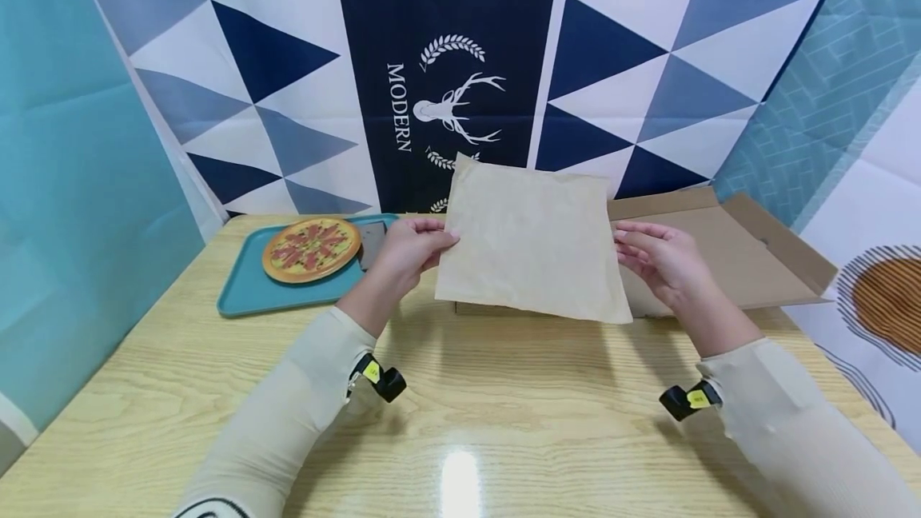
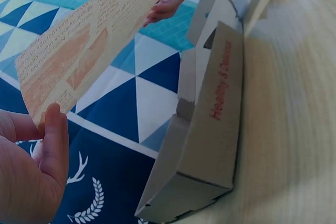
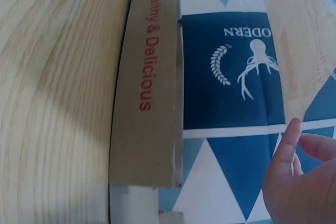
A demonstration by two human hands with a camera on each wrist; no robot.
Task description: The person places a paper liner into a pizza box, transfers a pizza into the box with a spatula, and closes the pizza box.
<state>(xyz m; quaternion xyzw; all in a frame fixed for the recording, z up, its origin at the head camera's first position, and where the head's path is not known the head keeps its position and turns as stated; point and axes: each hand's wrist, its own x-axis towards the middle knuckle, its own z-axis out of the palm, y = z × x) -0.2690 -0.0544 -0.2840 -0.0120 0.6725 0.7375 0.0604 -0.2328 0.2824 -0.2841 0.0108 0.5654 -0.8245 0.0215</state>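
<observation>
A sheet of pale brown wrapping paper point(image 1: 532, 238) is held up between both hands above the table. My left hand point(image 1: 410, 250) pinches its left edge between thumb and fingers. On the opposite edge, the fingertips of my right hand point(image 1: 665, 262) pinch the paper. Printed text and reddish pictures show on the sheet's other side in the left wrist view. Behind and below it stands an open cardboard box point(image 2: 210, 119) with red "Healthy & Delicious" lettering on its front wall; the paper hides most of this box in the head view.
At the back left, a teal tray point(image 1: 241, 294) bears a pizza point(image 1: 312, 250) and a grey flat piece point(image 1: 372, 242), partly behind the left hand. The box's lid point(image 1: 734, 246) spreads open at the right. A patterned cloth point(image 1: 288, 86) hangs along the table's back edge.
</observation>
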